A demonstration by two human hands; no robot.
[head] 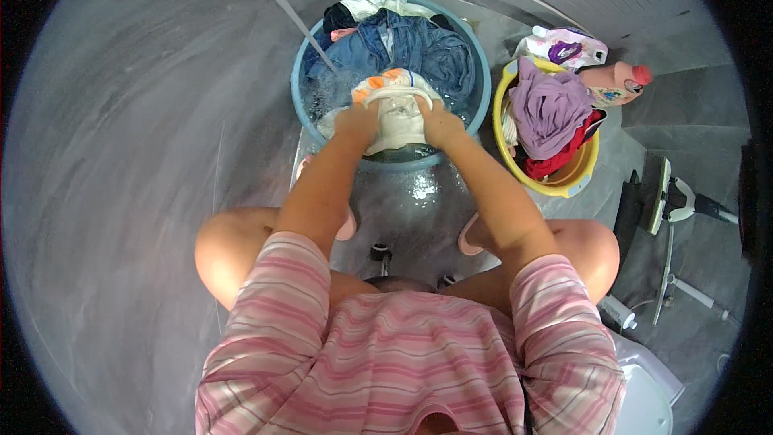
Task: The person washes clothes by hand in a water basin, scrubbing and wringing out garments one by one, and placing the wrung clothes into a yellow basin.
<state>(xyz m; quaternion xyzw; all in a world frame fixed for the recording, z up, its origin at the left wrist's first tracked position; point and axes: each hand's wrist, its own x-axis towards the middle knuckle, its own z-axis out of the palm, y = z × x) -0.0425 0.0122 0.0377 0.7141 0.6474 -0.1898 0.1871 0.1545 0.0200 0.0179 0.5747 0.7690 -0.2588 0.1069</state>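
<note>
A white garment with an orange pattern is stretched between both hands, low over the near side of a blue plastic basin. My left hand grips its left edge, and my right hand grips the right edge near a white band. Blue denim clothing lies in the water behind it, along with white and dark cloth at the far rim. A stream of water falls into the basin from the upper left. The fingertips are partly hidden by the cloth.
Right of the basin stands a yellow basin holding a purple cloth and a red cloth. A white detergent bag and a pink bottle with a red cap stand beside it. A floor squeegee and a toilet are farther right.
</note>
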